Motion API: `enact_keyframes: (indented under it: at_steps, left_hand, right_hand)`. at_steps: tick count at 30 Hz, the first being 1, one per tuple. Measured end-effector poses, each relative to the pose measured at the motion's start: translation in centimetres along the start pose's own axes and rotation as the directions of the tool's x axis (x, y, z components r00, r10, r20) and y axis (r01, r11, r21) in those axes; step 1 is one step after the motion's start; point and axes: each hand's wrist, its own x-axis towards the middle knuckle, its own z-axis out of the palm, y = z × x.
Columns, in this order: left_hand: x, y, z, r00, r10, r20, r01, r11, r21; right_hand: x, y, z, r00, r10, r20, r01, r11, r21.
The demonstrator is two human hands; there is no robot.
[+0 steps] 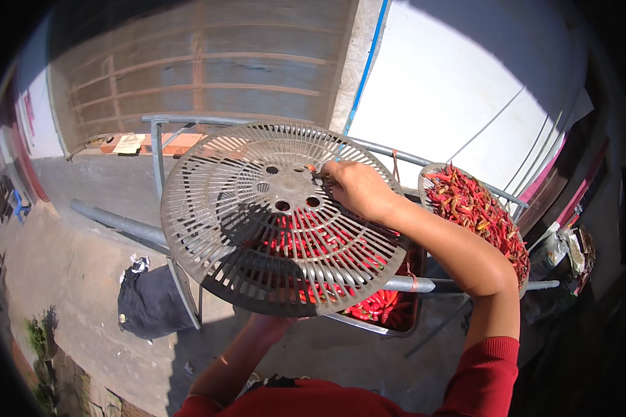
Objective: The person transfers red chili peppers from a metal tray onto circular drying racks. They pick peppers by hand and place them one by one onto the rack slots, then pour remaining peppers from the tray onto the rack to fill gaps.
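Right hand (355, 189) pinching round grille (271, 215) near hub, left hand (271, 323) (grip hidden) under near rim

A round slotted grille (257, 222) lies over a tray of chillies (382, 306), another chilli tray (476, 215) to its right

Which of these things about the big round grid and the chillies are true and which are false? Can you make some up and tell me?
1. The right hand rests on the round slotted grid near its middle. True.
2. The grid is bright green. False: it is grey-brown.
3. Red chillies lie in a tray under the grid. True.
4. The left hand is up on top of the grid. False: it is at the grid's lower edge, mostly hidden beneath it.
5. A second round tray heaped with chillies sits to the right. True.
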Motion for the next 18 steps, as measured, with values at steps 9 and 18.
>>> enact_keyframes:
  at_steps: [9, 18]
  left_hand:
    - [-0.4, 0.5, 0.6, 1.000, 0.005, 0.022, -0.003, 0.996, -0.092]
    - [-0.2, 0.5, -0.4, 0.995, 0.007, 0.103, 0.014, 0.980, -0.198]
  right_hand:
    - [1.8, 1.5, -0.9, 0.984, 0.061, 0.169, -0.089, 0.982, 0.166]
    - [2.6, 0.4, -1.2, 0.983, 0.183, -0.022, -0.177, 0.968, 0.178]
